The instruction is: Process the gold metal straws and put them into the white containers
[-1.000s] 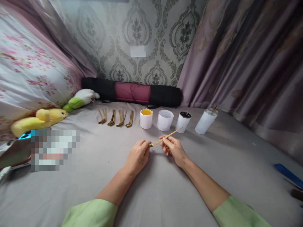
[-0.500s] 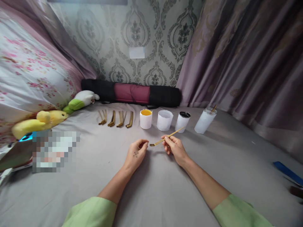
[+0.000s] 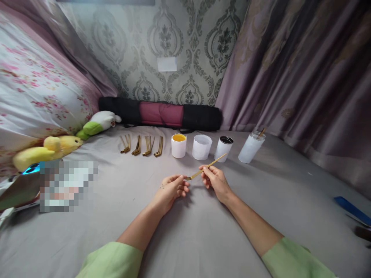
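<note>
My right hand (image 3: 216, 182) pinches a thin golden stick (image 3: 197, 174) with a short, bent, darker end. The stick slants up to the right, its straight tip in front of the jar with a black opening (image 3: 222, 151). My left hand (image 3: 173, 189) has thumb and forefinger closed at the bent end, with the other fingers loosely curled. Beyond my hands stand a white-wrapped cup with yellow inside (image 3: 178, 150) and a plain white cup (image 3: 201, 150). To their left lie several similar bent golden sticks (image 3: 159, 147) in small groups.
A tall white-wrapped jar (image 3: 249, 150) with a stick in it stands at the right. Behind lies a black and maroon roll (image 3: 161, 114). Plush toys (image 3: 62, 144) and a blurred-out item (image 3: 68, 185) are at the left. A blue object (image 3: 352, 210) lies far right.
My left hand has moved slightly right, and its thumb and forefinger now meet the stick's bent end. The stick has shifted a little right in my right hand.
</note>
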Action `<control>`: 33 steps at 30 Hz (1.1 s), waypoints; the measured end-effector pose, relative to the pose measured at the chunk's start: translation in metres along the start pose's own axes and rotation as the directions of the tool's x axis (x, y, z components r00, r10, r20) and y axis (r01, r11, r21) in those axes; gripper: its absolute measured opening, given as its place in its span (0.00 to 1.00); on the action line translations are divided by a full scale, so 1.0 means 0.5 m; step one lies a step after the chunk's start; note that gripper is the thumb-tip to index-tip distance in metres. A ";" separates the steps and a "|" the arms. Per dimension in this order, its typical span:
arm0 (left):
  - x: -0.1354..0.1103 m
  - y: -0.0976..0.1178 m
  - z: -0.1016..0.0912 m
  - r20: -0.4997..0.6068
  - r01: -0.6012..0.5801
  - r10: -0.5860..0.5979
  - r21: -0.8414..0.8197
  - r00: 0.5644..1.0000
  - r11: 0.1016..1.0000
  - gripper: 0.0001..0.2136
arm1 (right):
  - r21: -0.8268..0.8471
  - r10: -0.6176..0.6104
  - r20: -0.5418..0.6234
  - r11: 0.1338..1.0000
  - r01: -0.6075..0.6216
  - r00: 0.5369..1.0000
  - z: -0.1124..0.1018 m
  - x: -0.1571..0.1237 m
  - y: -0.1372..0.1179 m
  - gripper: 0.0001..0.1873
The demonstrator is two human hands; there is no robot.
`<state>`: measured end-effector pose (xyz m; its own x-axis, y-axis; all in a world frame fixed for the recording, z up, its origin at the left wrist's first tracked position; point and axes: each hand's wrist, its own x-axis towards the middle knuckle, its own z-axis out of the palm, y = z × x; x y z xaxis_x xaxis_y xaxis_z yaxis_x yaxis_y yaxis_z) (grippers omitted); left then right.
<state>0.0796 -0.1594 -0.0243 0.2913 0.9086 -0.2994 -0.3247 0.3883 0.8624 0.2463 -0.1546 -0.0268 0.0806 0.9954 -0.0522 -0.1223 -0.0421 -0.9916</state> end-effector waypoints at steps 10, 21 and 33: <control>-0.005 0.001 0.000 0.124 0.183 -0.170 -0.106 0.978 0.977 0.08 | -0.020 0.003 -0.003 1.000 -0.003 1.000 0.001 -0.002 0.000 0.16; -0.007 0.003 0.004 0.132 0.204 -0.188 -0.117 0.973 0.972 0.07 | -0.047 0.003 0.021 0.999 -0.002 1.000 0.001 -0.005 -0.002 0.15; -0.007 0.003 -0.001 0.135 0.224 -0.206 -0.129 0.969 0.966 0.07 | -0.045 0.005 0.007 0.999 -0.005 1.000 0.001 -0.002 0.002 0.15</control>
<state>0.0777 -0.1617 -0.0221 0.4705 0.7797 -0.4132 -0.3649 0.5983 0.7134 0.2457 -0.1558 -0.0276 0.0731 0.9957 -0.0566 -0.0779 -0.0508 -0.9957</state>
